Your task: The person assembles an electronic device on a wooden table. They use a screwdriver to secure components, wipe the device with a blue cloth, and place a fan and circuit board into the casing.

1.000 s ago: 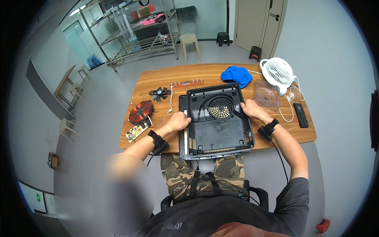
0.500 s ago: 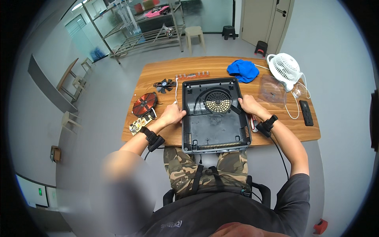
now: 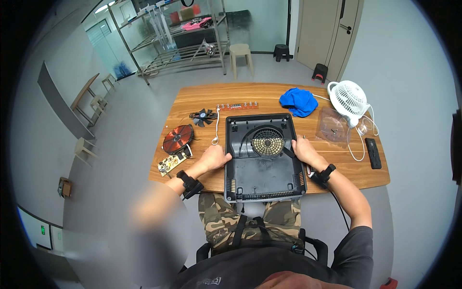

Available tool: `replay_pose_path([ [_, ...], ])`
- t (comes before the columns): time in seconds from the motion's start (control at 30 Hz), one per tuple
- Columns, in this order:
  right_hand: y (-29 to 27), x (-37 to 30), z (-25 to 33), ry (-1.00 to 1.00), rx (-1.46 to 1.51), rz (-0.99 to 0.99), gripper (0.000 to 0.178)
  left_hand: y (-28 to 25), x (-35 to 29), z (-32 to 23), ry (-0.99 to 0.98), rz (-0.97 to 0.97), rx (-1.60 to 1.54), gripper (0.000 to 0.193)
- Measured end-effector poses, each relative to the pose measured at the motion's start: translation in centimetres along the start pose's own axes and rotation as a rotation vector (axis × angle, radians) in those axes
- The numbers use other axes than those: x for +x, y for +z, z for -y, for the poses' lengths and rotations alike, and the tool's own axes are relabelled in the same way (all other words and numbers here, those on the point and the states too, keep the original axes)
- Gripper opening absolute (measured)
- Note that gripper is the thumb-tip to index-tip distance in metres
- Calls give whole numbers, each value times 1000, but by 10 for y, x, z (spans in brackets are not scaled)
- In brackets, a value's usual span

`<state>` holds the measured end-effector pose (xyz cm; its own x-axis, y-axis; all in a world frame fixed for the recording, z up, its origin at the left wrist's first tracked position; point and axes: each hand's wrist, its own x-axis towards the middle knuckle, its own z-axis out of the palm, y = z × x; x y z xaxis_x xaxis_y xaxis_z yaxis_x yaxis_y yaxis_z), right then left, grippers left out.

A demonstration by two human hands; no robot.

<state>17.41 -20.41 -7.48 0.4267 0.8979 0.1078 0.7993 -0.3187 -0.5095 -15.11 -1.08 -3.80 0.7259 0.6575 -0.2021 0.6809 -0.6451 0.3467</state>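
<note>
Both hands, our left hand (image 3: 215, 157) and right hand (image 3: 303, 149), clamp the black cooker housing (image 3: 263, 156) by its side edges (stiff, probably light plastic).

Bare table (image 3: 269, 96) lies beyond the black casing (image 3: 263, 156); blue cloth (image 3: 298, 101) and white fan (image 3: 348, 98) crowd the right

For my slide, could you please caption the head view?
Both hands, left hand and right hand, grip a black appliance housing on a wooden table.
</note>
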Motion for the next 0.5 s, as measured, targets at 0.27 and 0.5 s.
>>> replay_pose_path([
  [0.27, 1, 0, 0, -7, -96, 54, 36, 24, -19, 5, 383, -331, 253, 39],
  [0.5, 2, -4, 2, 8, -51, 40, 35, 24, -18, 6, 532, -417, 418, 36],
])
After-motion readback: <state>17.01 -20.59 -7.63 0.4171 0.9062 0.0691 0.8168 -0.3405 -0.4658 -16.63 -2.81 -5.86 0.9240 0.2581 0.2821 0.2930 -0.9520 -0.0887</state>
